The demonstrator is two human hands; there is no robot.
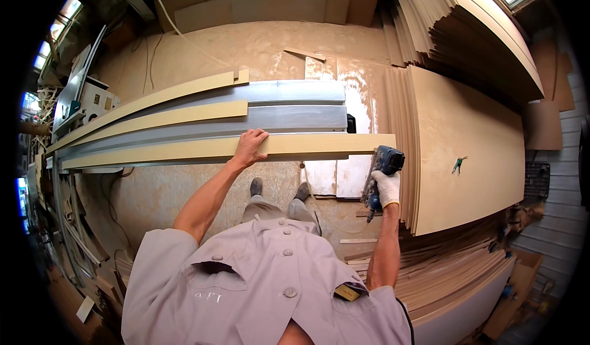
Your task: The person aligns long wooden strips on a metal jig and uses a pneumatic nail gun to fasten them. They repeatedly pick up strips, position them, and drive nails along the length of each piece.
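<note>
A long pale wooden board (319, 143) lies along the near edge of a grey metal-topped bench (295, 117). My bare left hand (251, 147) grips this board near its middle, fingers over its top and thumb by the near edge. My right hand (387, 188), in a white glove, is closed around a dusty blue handheld power tool (391, 158). The tool stands at the board's right end; its exact kind and the contact with the wood are hard to make out. Two more pale strips, a shorter one (184, 116) and a longer one (166, 91), lie farther back on the bench.
Tall stacks of thin panels (470, 148) stand at the right, with small green-handled pliers (459, 165) on one. Another stack of sheets (455, 283) lies at the lower right. White panels (353, 179) cover part of the floor under the bench end. Cables hang at the left.
</note>
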